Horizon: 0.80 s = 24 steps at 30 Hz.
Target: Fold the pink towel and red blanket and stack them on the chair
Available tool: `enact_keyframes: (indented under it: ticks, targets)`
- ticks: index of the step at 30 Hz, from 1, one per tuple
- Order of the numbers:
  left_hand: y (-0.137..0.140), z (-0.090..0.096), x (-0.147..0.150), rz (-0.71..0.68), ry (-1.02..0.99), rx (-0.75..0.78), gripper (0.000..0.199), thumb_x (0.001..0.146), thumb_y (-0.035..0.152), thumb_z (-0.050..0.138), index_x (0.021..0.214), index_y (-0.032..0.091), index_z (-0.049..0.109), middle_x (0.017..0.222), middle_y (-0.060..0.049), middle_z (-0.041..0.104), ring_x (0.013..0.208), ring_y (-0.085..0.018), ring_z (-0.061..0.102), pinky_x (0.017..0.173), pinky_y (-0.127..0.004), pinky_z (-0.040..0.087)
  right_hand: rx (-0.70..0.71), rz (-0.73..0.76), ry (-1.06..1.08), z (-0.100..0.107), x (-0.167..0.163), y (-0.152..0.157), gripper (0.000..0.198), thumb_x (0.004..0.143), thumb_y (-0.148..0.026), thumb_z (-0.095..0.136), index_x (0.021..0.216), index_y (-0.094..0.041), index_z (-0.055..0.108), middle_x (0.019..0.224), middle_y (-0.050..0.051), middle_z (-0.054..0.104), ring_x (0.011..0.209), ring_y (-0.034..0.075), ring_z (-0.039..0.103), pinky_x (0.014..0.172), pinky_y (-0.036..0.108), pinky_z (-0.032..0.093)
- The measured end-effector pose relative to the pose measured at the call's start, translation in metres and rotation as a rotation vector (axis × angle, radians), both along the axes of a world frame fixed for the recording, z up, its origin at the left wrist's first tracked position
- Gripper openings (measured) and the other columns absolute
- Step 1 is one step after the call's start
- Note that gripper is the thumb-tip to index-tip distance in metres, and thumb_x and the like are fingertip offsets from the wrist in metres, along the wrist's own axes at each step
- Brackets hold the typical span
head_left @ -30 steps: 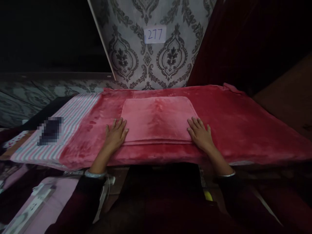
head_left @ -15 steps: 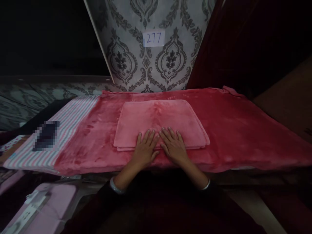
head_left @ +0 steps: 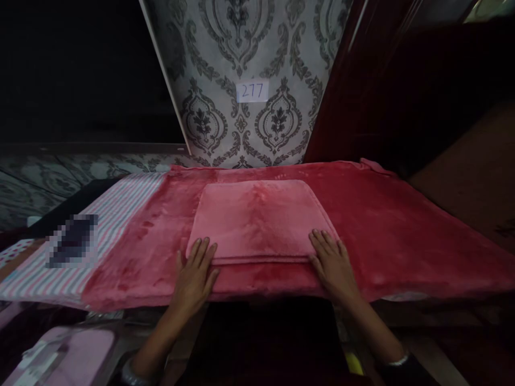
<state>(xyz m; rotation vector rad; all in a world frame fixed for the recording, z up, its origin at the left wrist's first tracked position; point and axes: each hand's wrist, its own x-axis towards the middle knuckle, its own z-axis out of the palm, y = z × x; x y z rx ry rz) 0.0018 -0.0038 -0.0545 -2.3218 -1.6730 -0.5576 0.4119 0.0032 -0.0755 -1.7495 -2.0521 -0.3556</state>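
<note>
While flat on the red blanket (head_left: 382,225), both hands open, flanking the folded pink cloth (head_left: 257,220).

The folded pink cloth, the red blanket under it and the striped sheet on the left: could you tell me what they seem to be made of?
Folded pink cloth: apparently plush fleece, with a soft sheen and brushed nap streaks. Both flat hands, left hand and right hand, touch its near corners.
Red blanket: looks like the same velvety fleece, darker, with shaded pile marks.
Striped sheet: seems a flat woven fabric, matte, with fine pink and pale stripes.
</note>
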Motion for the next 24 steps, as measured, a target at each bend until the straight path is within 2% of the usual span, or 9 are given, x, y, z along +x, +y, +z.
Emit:
enact_keyframes:
  ticks: [3,5,9,12,14,17,21,24]
  targets:
    - [0.021,0.020,-0.016,0.043,-0.059,0.006,0.047,0.105,0.034,0.034,0.137,0.022,0.067,0.148,-0.013,0.062,0.143,-0.032,0.053,0.124,-0.068,0.024,0.049,-0.053,0.030,0.023,0.019,0.018,0.051,0.108,-0.037,0.030,0.141,-0.024,0.066,0.151,0.010,0.059,0.151,0.033,0.038,0.117,0.061,0.035]
    - [0.050,0.042,-0.008,0.064,-0.081,-0.011,0.049,0.105,0.033,0.032,0.139,0.019,0.066,0.148,-0.014,0.062,0.145,-0.031,0.051,0.125,-0.064,0.026,0.052,-0.058,0.023,0.046,0.014,0.042,0.050,0.107,-0.037,0.031,0.141,-0.023,0.066,0.154,0.011,0.056,0.152,0.034,0.035,0.118,0.063,0.034]
    - [0.128,0.088,0.047,-0.011,-0.064,-0.198,0.058,0.103,0.039,0.041,0.154,0.013,0.049,0.163,-0.018,0.044,0.155,-0.030,0.036,0.127,-0.057,0.026,-0.115,0.026,-0.016,0.095,-0.041,0.111,0.054,0.106,-0.036,0.037,0.156,-0.018,0.051,0.163,0.015,0.044,0.153,0.034,0.034,0.121,0.059,0.032]
    - [0.182,0.108,0.091,-0.062,-0.029,-0.341,0.062,0.103,0.041,0.043,0.160,0.015,0.040,0.168,-0.017,0.036,0.159,-0.029,0.028,0.128,-0.055,0.022,-0.239,0.091,-0.013,0.117,-0.089,0.161,0.058,0.106,-0.036,0.040,0.161,-0.019,0.042,0.167,0.014,0.036,0.156,0.032,0.029,0.124,0.055,0.029]
    - [0.206,0.107,0.109,-0.044,-0.010,-0.371,0.060,0.104,0.040,0.042,0.160,0.017,0.041,0.169,-0.015,0.034,0.159,-0.028,0.027,0.129,-0.056,0.019,-0.294,0.111,-0.014,0.118,-0.108,0.184,0.057,0.108,-0.037,0.039,0.162,-0.021,0.040,0.168,0.013,0.036,0.157,0.032,0.027,0.124,0.057,0.026]
    - [0.222,0.089,0.116,0.013,0.000,-0.365,0.057,0.105,0.038,0.036,0.158,0.018,0.044,0.167,-0.015,0.038,0.157,-0.030,0.031,0.127,-0.061,0.020,-0.329,0.116,-0.023,0.101,-0.115,0.202,0.054,0.109,-0.037,0.038,0.160,-0.022,0.043,0.165,0.012,0.040,0.155,0.032,0.032,0.124,0.059,0.025]
    - [0.226,0.065,0.110,0.076,-0.001,-0.319,0.060,0.105,0.041,0.033,0.158,0.017,0.044,0.167,-0.016,0.038,0.157,-0.031,0.031,0.128,-0.059,0.020,-0.321,0.116,0.023,0.075,-0.108,0.208,0.052,0.110,-0.038,0.036,0.160,-0.023,0.044,0.166,0.010,0.040,0.154,0.031,0.034,0.125,0.057,0.023]
    - [0.231,0.064,0.096,0.150,-0.013,-0.313,0.060,0.104,0.046,0.034,0.155,0.018,0.048,0.163,-0.016,0.045,0.154,-0.032,0.036,0.128,-0.060,0.019,-0.302,0.078,0.052,0.070,-0.096,0.216,0.051,0.110,-0.041,0.035,0.157,-0.023,0.049,0.163,0.010,0.045,0.150,0.031,0.038,0.123,0.057,0.026]
